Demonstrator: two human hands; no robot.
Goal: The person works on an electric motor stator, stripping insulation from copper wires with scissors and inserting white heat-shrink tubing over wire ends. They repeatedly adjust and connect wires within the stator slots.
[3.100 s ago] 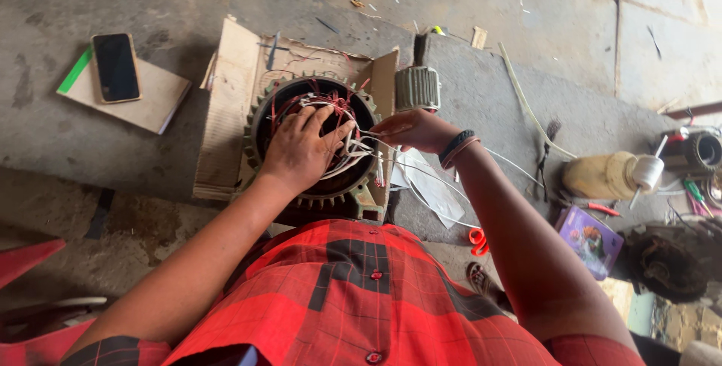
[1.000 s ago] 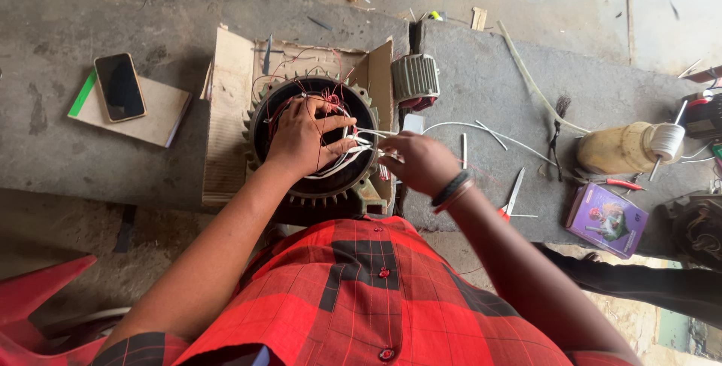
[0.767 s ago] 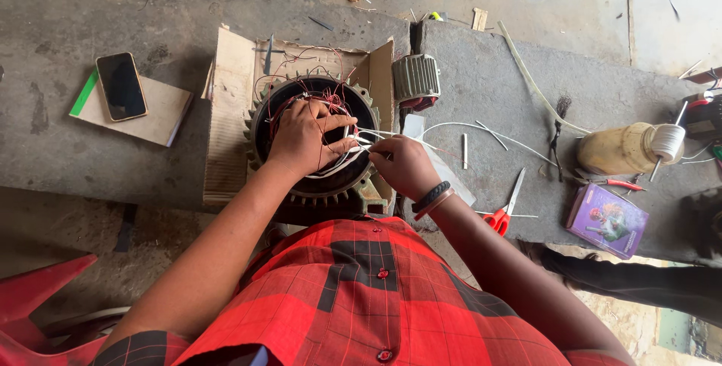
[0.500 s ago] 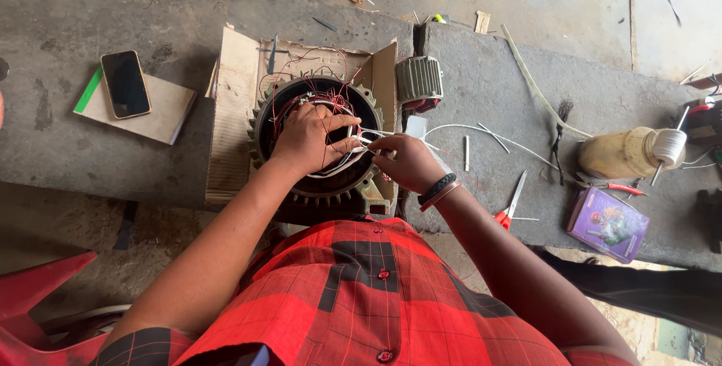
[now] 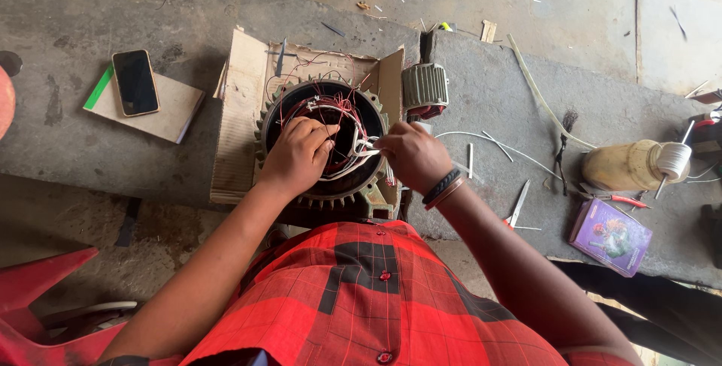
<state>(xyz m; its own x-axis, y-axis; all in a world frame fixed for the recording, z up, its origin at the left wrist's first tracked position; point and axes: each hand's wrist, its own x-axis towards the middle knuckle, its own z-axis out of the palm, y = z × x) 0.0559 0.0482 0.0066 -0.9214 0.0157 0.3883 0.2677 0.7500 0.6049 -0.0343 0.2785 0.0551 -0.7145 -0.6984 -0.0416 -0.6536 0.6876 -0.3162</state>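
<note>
Here, nearest the camera, both hands work inside the round motor stator point(image 5: 325, 185), which sits on a flattened cardboard box point(image 5: 239, 118). The left hand point(image 5: 297, 157) rests curled on the red and white wires point(image 5: 347, 114). The right hand point(image 5: 412, 157) seems to pinch the white wire ends point(image 5: 362, 148), though its fingertips are hidden. Farther left, a phone point(image 5: 135, 82) lies on a notebook point(image 5: 171, 110).

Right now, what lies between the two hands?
In the head view, white sleeved wires bridge the left hand and right hand, over the motor stator.
</note>
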